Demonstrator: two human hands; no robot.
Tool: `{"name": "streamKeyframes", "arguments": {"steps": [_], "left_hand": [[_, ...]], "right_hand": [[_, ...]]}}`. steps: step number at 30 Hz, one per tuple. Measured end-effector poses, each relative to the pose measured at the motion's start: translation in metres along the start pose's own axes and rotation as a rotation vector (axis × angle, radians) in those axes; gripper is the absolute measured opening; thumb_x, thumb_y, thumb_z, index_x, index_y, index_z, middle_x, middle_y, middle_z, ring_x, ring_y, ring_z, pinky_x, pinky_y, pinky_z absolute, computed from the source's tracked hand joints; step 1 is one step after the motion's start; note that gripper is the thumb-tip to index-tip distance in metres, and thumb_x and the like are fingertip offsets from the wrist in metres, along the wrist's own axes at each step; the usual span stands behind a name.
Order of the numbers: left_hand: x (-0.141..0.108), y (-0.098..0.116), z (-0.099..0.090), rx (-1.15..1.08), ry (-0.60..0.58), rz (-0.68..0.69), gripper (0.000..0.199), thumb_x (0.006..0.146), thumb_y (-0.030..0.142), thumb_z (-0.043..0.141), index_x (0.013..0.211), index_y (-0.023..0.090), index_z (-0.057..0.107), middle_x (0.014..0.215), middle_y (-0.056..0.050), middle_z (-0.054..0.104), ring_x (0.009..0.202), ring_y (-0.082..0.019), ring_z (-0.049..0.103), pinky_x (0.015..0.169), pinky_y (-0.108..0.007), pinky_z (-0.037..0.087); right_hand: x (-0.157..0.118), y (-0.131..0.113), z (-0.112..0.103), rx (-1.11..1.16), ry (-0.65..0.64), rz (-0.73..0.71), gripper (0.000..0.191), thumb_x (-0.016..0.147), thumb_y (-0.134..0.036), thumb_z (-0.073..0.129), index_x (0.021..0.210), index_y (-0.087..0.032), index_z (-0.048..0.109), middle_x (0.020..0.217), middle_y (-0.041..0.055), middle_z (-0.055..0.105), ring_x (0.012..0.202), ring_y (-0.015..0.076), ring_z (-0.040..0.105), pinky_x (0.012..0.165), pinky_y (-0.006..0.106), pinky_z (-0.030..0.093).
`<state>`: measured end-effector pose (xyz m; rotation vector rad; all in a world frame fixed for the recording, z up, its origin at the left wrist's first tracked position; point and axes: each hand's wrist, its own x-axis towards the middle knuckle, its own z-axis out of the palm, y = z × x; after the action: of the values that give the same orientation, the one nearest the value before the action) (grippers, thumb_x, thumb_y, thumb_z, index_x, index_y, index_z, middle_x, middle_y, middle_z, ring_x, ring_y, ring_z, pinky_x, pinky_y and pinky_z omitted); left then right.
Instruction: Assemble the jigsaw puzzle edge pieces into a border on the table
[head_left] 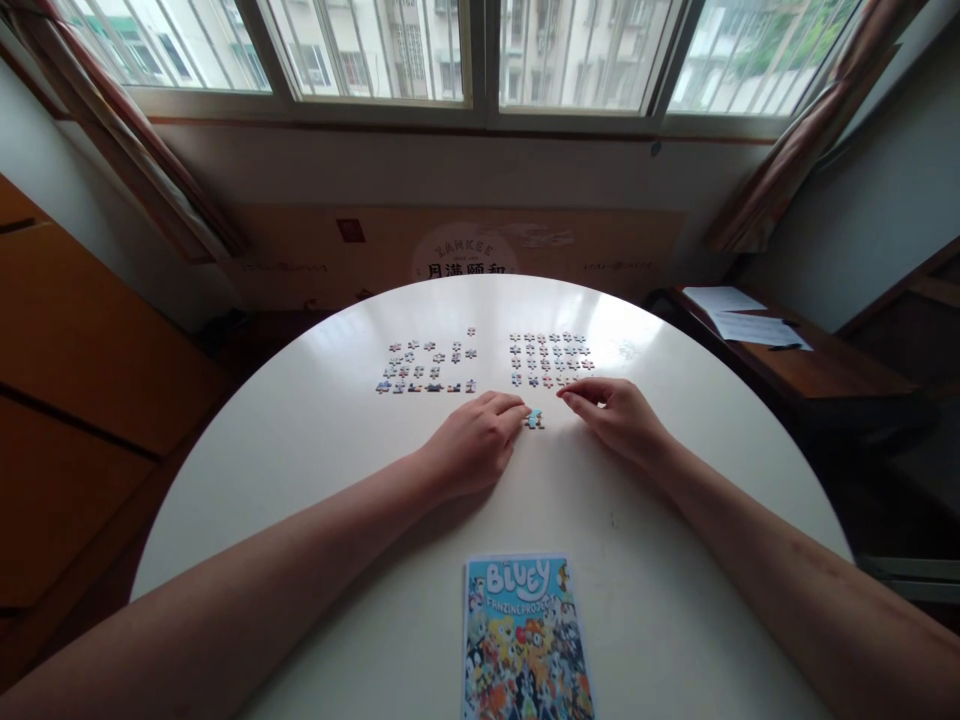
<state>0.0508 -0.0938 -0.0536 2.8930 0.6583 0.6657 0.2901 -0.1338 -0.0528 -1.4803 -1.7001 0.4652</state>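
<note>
On the white round table, my left hand point(480, 438) rests with its fingers curled together. Its fingertips press at the left edge of a small joined cluster of light-blue puzzle pieces point(534, 420). To the right of that cluster, my right hand point(619, 412) is closed in a pinch, thumb against index finger, just in front of the right-hand group of loose puzzle pieces point(543, 351). What the pinch holds, if anything, is too small to make out. A second group of loose puzzle pieces point(418, 371) lies in uneven rows beyond my left hand.
Close to me lies a colourful picture sheet point(525, 640) with "Bluey" lettering. The table's curved far edge point(480, 278) faces a wall with windows. On the right, a dark wooden side table point(832, 372) bears papers point(757, 328) and a pen. Orange-brown cabinets point(67, 400) stand left.
</note>
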Motion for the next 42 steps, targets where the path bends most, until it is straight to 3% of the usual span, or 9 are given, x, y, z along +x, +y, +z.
{"name": "streamKeyframes", "arguments": {"steps": [6, 10, 14, 25, 31, 38, 42], "left_hand": [[-0.002, 0.003, -0.003, 0.025, 0.007, -0.041, 0.033, 0.088, 0.011, 0.053, 0.119, 0.012, 0.065, 0.122, -0.015, 0.066, 0.112, -0.026, 0.06, 0.1, -0.046, 0.052], [-0.002, 0.003, -0.005, 0.037, -0.002, -0.046, 0.032, 0.088, 0.012, 0.054, 0.118, 0.013, 0.065, 0.121, -0.014, 0.066, 0.111, -0.027, 0.06, 0.098, -0.047, 0.053], [-0.002, 0.003, -0.005, 0.013, 0.001, -0.044, 0.031, 0.095, 0.016, 0.05, 0.122, 0.017, 0.064, 0.121, -0.014, 0.066, 0.111, -0.027, 0.06, 0.096, -0.049, 0.052], [-0.003, 0.006, -0.004, 0.1, -0.056, -0.04, 0.026, 0.097, 0.022, 0.053, 0.119, 0.017, 0.066, 0.129, -0.014, 0.063, 0.113, -0.028, 0.06, 0.097, -0.049, 0.051], [-0.003, 0.006, -0.003, 0.077, -0.055, -0.05, 0.027, 0.098, 0.022, 0.05, 0.121, 0.017, 0.063, 0.126, -0.013, 0.064, 0.111, -0.028, 0.061, 0.097, -0.049, 0.051], [-0.003, 0.004, -0.001, 0.033, -0.006, -0.06, 0.048, 0.082, 0.007, 0.054, 0.13, 0.013, 0.055, 0.126, -0.013, 0.064, 0.115, -0.026, 0.06, 0.1, -0.045, 0.051], [0.0, 0.005, -0.005, 0.059, 0.117, -0.02, 0.039, 0.081, 0.007, 0.051, 0.119, 0.015, 0.058, 0.118, -0.011, 0.067, 0.108, -0.025, 0.061, 0.094, -0.043, 0.052]], "right_hand": [[-0.005, -0.008, 0.002, -0.145, -0.08, -0.152, 0.018, 0.088, -0.025, 0.063, 0.09, -0.024, 0.081, 0.085, 0.0038, 0.074, 0.067, 0.0147, 0.062, 0.064, 0.029, 0.05], [-0.008, -0.011, 0.005, -0.184, -0.15, -0.209, 0.019, 0.088, -0.025, 0.065, 0.094, -0.029, 0.082, 0.086, 0.0028, 0.071, 0.069, 0.0139, 0.061, 0.062, 0.027, 0.047], [-0.008, -0.009, 0.008, -0.245, -0.138, -0.236, 0.019, 0.089, -0.027, 0.066, 0.098, -0.032, 0.082, 0.086, 0.0025, 0.069, 0.069, 0.014, 0.06, 0.063, 0.027, 0.045], [-0.01, -0.009, 0.011, -0.297, -0.156, -0.205, 0.018, 0.09, -0.029, 0.065, 0.097, -0.034, 0.081, 0.083, 0.0011, 0.068, 0.066, 0.0141, 0.06, 0.062, 0.029, 0.045], [-0.004, 0.001, 0.012, -0.117, -0.107, -0.178, 0.018, 0.091, -0.031, 0.063, 0.093, -0.027, 0.081, 0.079, 0.0029, 0.068, 0.062, 0.0134, 0.056, 0.06, 0.028, 0.046], [-0.002, 0.004, 0.011, -0.073, -0.058, -0.146, 0.018, 0.089, -0.029, 0.063, 0.092, -0.023, 0.08, 0.081, 0.0036, 0.072, 0.063, 0.0141, 0.058, 0.062, 0.028, 0.048], [-0.001, 0.005, 0.011, -0.075, -0.028, -0.12, 0.019, 0.088, -0.028, 0.063, 0.09, -0.022, 0.08, 0.087, 0.0043, 0.076, 0.07, 0.0165, 0.064, 0.066, 0.029, 0.049]]}}
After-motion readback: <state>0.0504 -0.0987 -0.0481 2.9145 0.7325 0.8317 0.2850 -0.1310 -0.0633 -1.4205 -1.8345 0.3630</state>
